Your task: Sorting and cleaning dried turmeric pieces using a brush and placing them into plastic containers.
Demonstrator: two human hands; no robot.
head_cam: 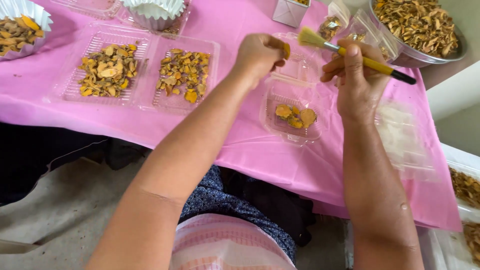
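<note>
— Nearest the lens?

— Both forearms, rising over a patterned lap toward the pink tablecloth [260,155]. Left hand [257,55] is closed, thumb and fingertips pinching one orange dried slice [286,50]. Right hand [356,75] is closed around the yellow handle of a small brush [350,51]; the pale bristles point toward the slice and sit just beside it, contact uncertain from this angle.

— Below the hands?

— An open clear clamshell box [292,117], between and beneath both hands, holding a few orange slices.

— Elsewhere?

— Left of the left hand, a larger clear tray [145,72] with two compartments, each carrying a heap of slices. Beyond it, a white fluted paper cup [154,12]; a second fluted cup [22,25] with slices at the far left. Beyond the right hand, a metal bowl [420,30] full of dried slices, with small clear bags just beside it. Right of the right wrist, flat empty clear boxes [402,140], blurred.
</note>
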